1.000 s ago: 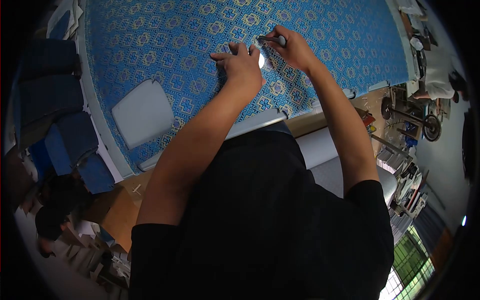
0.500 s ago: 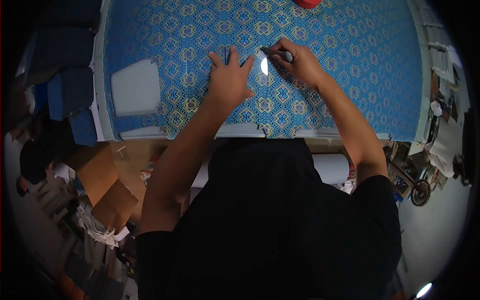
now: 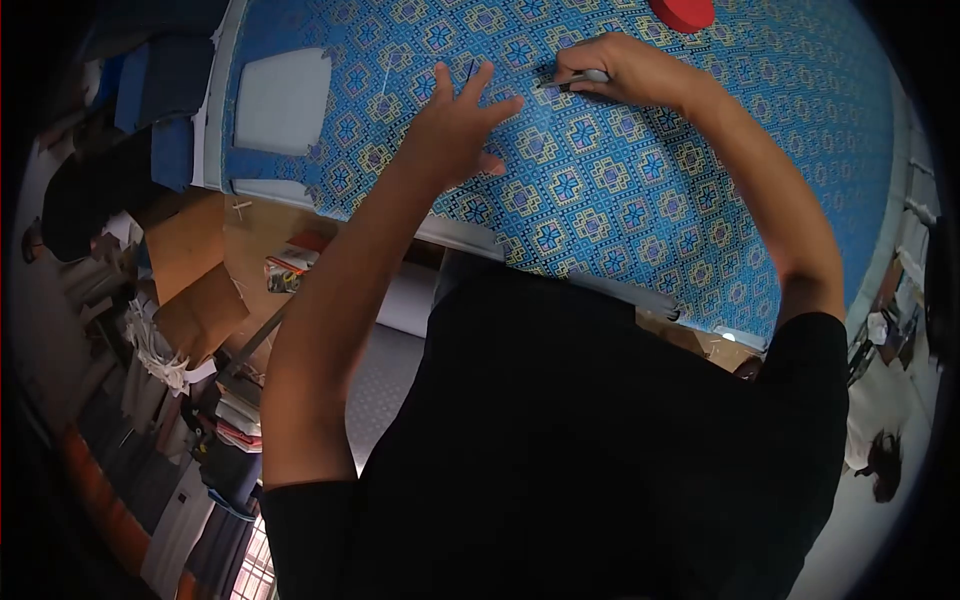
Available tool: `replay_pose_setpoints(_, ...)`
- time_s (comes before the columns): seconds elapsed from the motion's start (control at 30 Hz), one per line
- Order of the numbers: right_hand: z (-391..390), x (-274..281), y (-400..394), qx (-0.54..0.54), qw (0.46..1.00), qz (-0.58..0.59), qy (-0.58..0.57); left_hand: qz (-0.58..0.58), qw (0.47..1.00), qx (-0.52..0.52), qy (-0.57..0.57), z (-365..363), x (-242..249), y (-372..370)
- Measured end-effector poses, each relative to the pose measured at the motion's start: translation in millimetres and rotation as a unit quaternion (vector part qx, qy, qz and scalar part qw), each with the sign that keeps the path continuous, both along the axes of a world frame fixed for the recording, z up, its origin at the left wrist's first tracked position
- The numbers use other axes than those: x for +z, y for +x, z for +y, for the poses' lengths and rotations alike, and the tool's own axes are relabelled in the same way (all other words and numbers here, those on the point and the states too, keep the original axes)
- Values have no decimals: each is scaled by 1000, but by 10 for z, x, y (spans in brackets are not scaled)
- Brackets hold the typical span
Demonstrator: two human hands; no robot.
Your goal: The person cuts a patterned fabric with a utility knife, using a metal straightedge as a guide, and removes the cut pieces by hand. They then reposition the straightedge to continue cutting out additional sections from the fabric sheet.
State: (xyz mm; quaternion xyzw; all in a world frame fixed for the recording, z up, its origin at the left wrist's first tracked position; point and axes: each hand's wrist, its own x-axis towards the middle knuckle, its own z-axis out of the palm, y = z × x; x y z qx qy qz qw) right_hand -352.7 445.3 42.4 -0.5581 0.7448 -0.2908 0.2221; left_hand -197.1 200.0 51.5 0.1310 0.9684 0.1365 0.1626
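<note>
Blue patterned fabric [image 3: 640, 210] lies spread over a table. My left hand [image 3: 455, 125] rests on it with the fingers spread, holding nothing. To the right, my right hand [image 3: 620, 70] is closed around a dark and grey pen-like tool [image 3: 590, 76], whose tip points left at the fabric. The tool's exact kind is hard to make out. Close to the left fingertips is a short dark line [image 3: 472, 70] on the fabric, and a thin pale line [image 3: 386, 78] runs further left.
A red round object [image 3: 683, 12] sits at the fabric's far edge. At the left, the fabric has a cut-out showing a pale surface [image 3: 282, 100]. Cardboard [image 3: 185, 245] stands below left of the table. Someone in dark clothing [image 3: 90, 205] is at the far left.
The whole view has tilted and shifted with my head. My right hand's fingers and the tool now lie flatter over the fabric. My left hand stays spread.
</note>
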Motion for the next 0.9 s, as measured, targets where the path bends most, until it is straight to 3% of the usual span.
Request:
replay_pose_setpoints(0.27,83,-280,8,5,998,-6,-66,-12,1000,8,-15,20,8,8)
replay_pose_setpoints(0.37,120,-262,157,-74,993,-49,-83,-14,1000,2,-4,4,12,-2)
replay_pose_setpoints(0.43,126,-171,368,-221,964,-119,-92,-16,1000,-6,6,-17,48,-19)
replay_pose_setpoints(0.47,96,-162,521,-228,962,-117,-91,-26,1000,-8,-6,-10,70,-23)
replay_pose_setpoints(0.53,-73,-156,845,-426,892,-99,-112,-32,999,-20,-14,-2,101,-35)
replay_pose_setpoints(0.63,-365,-128,1209,-556,820,-89,-104,-39,999,-30,-22,-15,102,-47)
replay_pose_setpoints(0.9,-828,-44,1490,-668,739,-45,-78,-22,997,-66,-34,-69,37,-73)
